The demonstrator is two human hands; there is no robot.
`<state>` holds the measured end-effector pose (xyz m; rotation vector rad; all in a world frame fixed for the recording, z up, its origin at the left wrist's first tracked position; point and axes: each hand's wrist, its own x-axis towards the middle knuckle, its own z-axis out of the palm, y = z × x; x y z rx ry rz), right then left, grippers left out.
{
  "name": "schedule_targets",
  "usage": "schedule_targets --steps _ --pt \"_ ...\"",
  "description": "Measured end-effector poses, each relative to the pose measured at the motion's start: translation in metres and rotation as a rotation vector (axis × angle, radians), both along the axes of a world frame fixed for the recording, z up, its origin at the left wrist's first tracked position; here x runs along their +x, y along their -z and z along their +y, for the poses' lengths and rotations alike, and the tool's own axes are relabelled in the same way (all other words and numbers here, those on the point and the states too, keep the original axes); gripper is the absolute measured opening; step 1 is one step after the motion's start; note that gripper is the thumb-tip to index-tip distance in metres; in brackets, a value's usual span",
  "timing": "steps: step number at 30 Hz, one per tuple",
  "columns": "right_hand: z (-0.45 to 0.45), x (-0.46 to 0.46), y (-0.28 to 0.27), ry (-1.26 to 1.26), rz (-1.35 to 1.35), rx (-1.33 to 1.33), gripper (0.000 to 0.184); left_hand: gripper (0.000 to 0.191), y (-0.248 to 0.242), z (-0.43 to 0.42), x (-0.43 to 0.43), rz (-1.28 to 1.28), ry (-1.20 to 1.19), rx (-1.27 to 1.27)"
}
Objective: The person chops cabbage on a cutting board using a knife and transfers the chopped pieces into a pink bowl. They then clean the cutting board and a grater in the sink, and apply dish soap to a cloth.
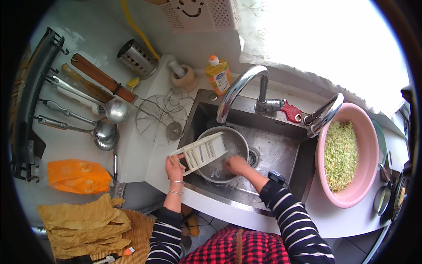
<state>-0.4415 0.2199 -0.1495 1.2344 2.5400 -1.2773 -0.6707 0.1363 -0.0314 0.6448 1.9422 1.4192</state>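
My left hand [175, 167] grips the near end of a white plastic grater [205, 152], which is tilted over a round metal pot [243, 142] in the stainless-steel sink. Water lies in the pot. My right hand [237, 165] reaches over the pot's right part, beside the grater, with its fingers bent down; whether they hold something cannot be told. A chrome faucet [242, 81] arches above the pot. The sink drain [253, 157] shows just right of the pot.
A pink basin [368, 155] of shredded vegetables stands right of the sink [277, 138]. Left of it lie a wire strainer [155, 115] and a mortar [188, 81]. A dish soap bottle [219, 77] stands behind. Ladles [117, 111] hang at the left wall, above an orange bag [79, 176].
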Motion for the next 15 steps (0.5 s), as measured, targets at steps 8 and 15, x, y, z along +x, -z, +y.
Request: schedule_targets --steps 8,15 --pt "0.002 0.051 -0.061 0.456 0.359 -0.107 0.024 0.031 -0.03 -0.027 -0.008 -0.317 -0.039 0.168" --pt "0.059 0.103 -0.107 0.691 0.363 0.624 0.029 0.028 -0.062 -0.02 0.022 -0.259 0.137 0.311"
